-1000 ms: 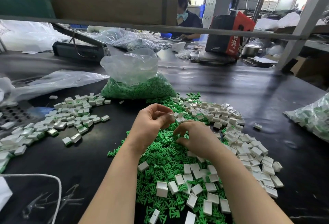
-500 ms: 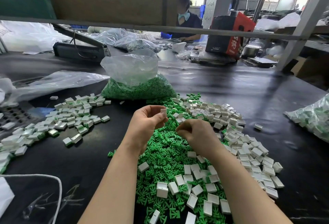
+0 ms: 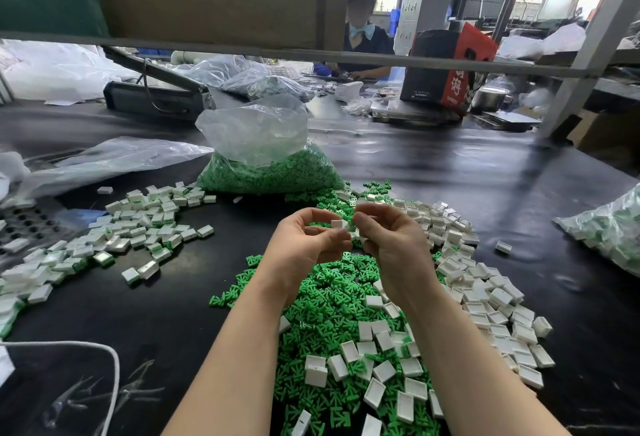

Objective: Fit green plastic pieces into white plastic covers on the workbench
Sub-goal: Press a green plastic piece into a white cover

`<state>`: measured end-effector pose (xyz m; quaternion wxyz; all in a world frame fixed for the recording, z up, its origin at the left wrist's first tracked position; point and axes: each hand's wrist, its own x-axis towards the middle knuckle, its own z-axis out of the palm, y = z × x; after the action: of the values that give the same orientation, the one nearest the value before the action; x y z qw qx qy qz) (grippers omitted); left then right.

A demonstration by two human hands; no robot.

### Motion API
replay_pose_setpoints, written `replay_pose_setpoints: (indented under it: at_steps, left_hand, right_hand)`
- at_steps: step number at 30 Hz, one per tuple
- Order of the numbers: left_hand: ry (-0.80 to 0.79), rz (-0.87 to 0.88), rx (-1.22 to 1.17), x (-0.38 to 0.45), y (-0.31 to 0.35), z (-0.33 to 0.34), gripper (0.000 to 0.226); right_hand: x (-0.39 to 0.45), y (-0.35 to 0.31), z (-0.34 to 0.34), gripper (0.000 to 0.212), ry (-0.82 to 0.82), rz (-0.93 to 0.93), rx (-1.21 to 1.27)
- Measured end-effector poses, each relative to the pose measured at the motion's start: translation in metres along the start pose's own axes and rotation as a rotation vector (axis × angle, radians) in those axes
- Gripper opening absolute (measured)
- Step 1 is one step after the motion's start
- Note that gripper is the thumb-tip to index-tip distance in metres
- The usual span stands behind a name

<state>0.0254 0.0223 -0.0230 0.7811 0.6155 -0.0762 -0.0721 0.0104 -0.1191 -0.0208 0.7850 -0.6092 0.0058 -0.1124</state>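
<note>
My left hand [image 3: 306, 245] pinches a small white plastic cover [image 3: 337, 224] between thumb and fingertips, held above the bench. My right hand [image 3: 391, 241] meets it from the right, its curled fingers pinching a green piece that is mostly hidden at the cover's edge. Below both hands lies a heap of loose green pieces [image 3: 329, 314]. Empty white covers [image 3: 485, 293] are spread over its right side and front. A pile of covers with green pieces fitted [image 3: 138, 227] lies to the left.
A clear bag of green pieces [image 3: 270, 165] stands behind the heap. Another bag of parts [image 3: 609, 231] sits at the right edge. Loose plastic sheets [image 3: 104, 161] lie at the left. A person works across the bench [image 3: 363, 44]. A white cord [image 3: 104, 356] lies near left.
Both hands rose off the heap and came together. The right hand lifted from the green pieces to the white cover held by the left hand.
</note>
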Motion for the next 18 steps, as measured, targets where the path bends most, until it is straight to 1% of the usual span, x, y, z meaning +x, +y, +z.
replay_pose_setpoints:
  at_steps: [4,8,13,16,18]
  left_hand:
    - [0.012,0.033,0.01,0.0,0.0,0.002,0.02]
    - [0.034,0.042,0.02,0.0,0.001,0.0,0.018]
    - [0.06,0.048,0.034,0.001,0.001,-0.005,0.017]
    - [0.07,0.056,0.053,0.0,0.001,-0.005,0.016]
    - [0.072,0.061,0.055,-0.002,0.002,-0.004,0.018]
  right_hand:
    - [-0.002,0.001,0.003,0.008,0.012,-0.041,-0.063]
    - [-0.003,0.001,0.002,0.011,-0.036,-0.09,-0.15]
    - [0.0,-0.005,-0.007,0.018,-0.156,-0.17,-0.433]
    - [0.001,-0.005,-0.009,0.014,-0.144,-0.191,-0.511]
    - [-0.001,-0.004,-0.009,0.011,-0.122,-0.203,-0.501]
